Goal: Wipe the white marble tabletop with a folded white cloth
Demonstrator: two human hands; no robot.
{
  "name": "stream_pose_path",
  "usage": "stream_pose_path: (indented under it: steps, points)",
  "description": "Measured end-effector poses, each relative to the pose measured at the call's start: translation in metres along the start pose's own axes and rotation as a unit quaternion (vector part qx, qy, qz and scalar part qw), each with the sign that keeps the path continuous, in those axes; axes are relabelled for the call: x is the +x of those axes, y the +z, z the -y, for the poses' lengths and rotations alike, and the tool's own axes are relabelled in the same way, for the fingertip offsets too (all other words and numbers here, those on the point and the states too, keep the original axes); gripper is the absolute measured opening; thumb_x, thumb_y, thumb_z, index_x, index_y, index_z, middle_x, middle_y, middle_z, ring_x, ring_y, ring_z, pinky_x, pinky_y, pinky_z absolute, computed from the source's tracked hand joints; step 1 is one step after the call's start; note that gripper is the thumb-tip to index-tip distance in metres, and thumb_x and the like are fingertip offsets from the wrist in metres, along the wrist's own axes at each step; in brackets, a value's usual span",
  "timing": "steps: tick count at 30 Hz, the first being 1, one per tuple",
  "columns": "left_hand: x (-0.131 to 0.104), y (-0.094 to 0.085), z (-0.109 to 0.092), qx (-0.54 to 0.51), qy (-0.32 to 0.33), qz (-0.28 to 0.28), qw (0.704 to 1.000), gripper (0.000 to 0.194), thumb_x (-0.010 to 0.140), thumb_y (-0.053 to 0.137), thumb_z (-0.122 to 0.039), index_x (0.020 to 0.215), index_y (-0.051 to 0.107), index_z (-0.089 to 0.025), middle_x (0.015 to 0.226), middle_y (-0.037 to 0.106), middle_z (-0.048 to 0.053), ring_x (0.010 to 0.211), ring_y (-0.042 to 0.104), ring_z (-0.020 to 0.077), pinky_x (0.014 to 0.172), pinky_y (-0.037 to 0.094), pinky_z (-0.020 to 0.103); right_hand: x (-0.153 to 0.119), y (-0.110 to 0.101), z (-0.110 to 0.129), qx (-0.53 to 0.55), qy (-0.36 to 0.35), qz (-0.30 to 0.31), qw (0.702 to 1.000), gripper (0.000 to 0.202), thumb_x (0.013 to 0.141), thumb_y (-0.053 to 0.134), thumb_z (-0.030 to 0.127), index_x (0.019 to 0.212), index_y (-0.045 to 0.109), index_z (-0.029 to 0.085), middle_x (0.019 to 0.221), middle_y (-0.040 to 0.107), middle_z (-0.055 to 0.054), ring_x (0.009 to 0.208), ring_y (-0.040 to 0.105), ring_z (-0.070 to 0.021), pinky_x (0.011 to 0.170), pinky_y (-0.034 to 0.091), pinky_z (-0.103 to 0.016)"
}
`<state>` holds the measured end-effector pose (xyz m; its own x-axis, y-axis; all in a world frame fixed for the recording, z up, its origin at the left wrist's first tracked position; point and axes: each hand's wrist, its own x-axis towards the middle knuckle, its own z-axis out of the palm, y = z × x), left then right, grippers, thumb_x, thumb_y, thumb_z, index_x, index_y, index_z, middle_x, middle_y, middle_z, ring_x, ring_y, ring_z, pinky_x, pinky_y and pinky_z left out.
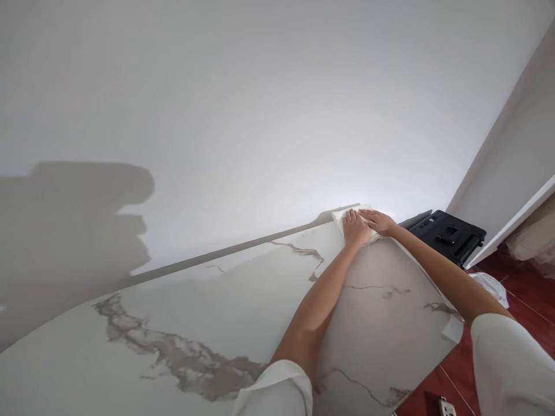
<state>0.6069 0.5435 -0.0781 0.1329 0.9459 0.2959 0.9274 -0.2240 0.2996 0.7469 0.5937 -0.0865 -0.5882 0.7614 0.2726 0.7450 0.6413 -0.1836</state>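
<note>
1. The working surface is formed by a marble-patterned sheet (173, 323), smooth and pale, veined in irregular grey-brown; a rounded, slightly lifted corner is noted at its right side.
2. The white cloth (339, 219) is soft in appearance, bunched into a compact folded pad with creased edges.
3. The wall (269, 115) is plain, matt and light grey; broad soft-edged shadows are cast on it at the left.
4. The cloth is located at the far edge of the sheet, just beside the wall, directly beneath both hands; its margins are exposed around the fingers.
5. The left hand (356, 230) is laid over the cloth with fingers extended forward, rather than wrapped round it. The right hand (378, 222) is laid open beside it, fingers pointed leftward, their tips near those of the left. Whether a fold is pinched underneath cannot be told.
6. Both forearms are stretched well forward and converge at the cloth; the right is angled in from the side. White sleeves (277, 393) are worn.
7. A boxy black case (451, 236) is seen beyond the right forearm, above red floor tiles (531, 306).
</note>
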Motion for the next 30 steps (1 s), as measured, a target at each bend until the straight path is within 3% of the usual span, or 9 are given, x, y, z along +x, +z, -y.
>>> stream_pose_path:
  steps: [3,7,19,24,30]
  points:
    - [-0.01,0.003,-0.021,-0.012,0.021,0.003,1.0,0.055,0.088,0.03,-0.022,0.139,0.031,-0.001,0.146,0.031,0.019,0.137,0.024,0.028,0.111,0.021,0.045,-0.026,-0.008,-0.004,-0.003,0.006,-0.003,1.0,0.051,0.088,0.032,0.027,0.138,0.041,0.021,0.142,0.042,-0.001,0.132,0.035,-0.0198,0.109,0.029,-0.042]
    - [-0.042,0.001,-0.045,-0.014,0.051,0.003,0.999,0.055,0.089,0.031,-0.023,0.138,0.032,0.002,0.146,0.031,0.019,0.137,0.024,0.0282,0.111,0.021,0.042,-0.072,-0.019,0.004,-0.019,0.004,-0.007,1.0,0.051,0.089,0.033,0.028,0.137,0.043,0.016,0.141,0.043,-0.005,0.132,0.035,-0.0213,0.11,0.027,-0.043]
    - [-0.162,-0.014,-0.106,-0.026,0.122,-0.005,0.992,0.055,0.089,0.033,-0.027,0.136,0.035,0.002,0.145,0.034,0.02,0.136,0.026,0.0284,0.111,0.022,0.043,-0.216,-0.043,0.064,-0.042,0.04,-0.043,0.997,0.049,0.086,0.036,0.022,0.134,0.048,0.02,0.138,0.046,-0.005,0.13,0.038,-0.0215,0.108,0.032,-0.044]
    - [-0.201,-0.028,-0.105,-0.02,0.146,0.005,0.989,0.058,0.09,0.032,-0.03,0.136,0.034,0.004,0.145,0.032,0.021,0.137,0.024,0.0296,0.112,0.021,0.043,-0.245,-0.047,0.101,-0.063,0.044,-0.053,0.996,0.049,0.084,0.038,0.02,0.132,0.05,0.022,0.135,0.05,-0.004,0.127,0.043,-0.022,0.106,0.036,-0.045]
    - [-0.248,-0.056,-0.066,-0.01,0.172,0.02,0.985,0.058,0.09,0.032,-0.032,0.138,0.032,0.002,0.146,0.031,0.019,0.138,0.023,0.0282,0.112,0.022,0.041,-0.252,-0.041,0.176,-0.084,0.016,-0.062,0.994,0.052,0.084,0.041,0.021,0.135,0.046,0.019,0.135,0.049,-0.008,0.126,0.044,-0.0249,0.104,0.038,-0.045]
